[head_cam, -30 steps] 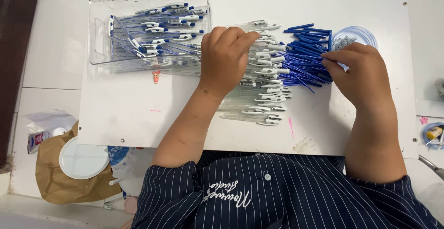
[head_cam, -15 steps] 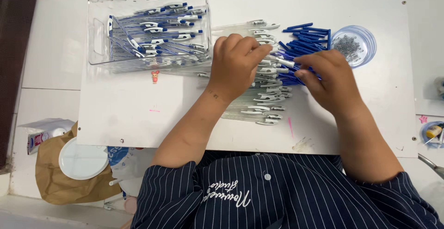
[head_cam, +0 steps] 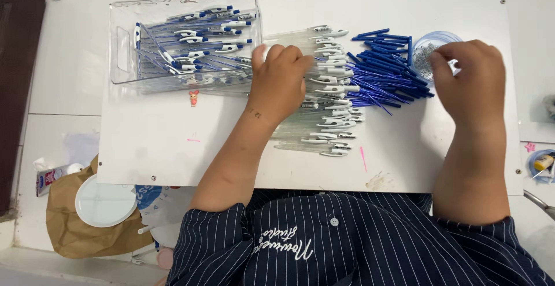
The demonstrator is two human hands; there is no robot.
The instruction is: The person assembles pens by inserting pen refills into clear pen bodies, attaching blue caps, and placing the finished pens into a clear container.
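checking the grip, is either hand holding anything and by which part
Cannot be told: left hand rests on clear pen barrels; right hand reaches the small round dish.

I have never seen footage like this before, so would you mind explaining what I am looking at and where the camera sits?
The camera is worn on a person's head and looks straight down at their own two bare hands over a white work board. There is no machine here.

The left hand rests on a row of clear pen barrels with white clips; whether it grips one cannot be seen. Beside them lies a pile of thin blue refills. The right hand is over a small round clear dish of tiny metal parts, fingers curled; what they hold is hidden.

At the upper left a clear plastic box holds blue-and-white pens. On the floor at lower left are a brown paper bag and a white round lid.
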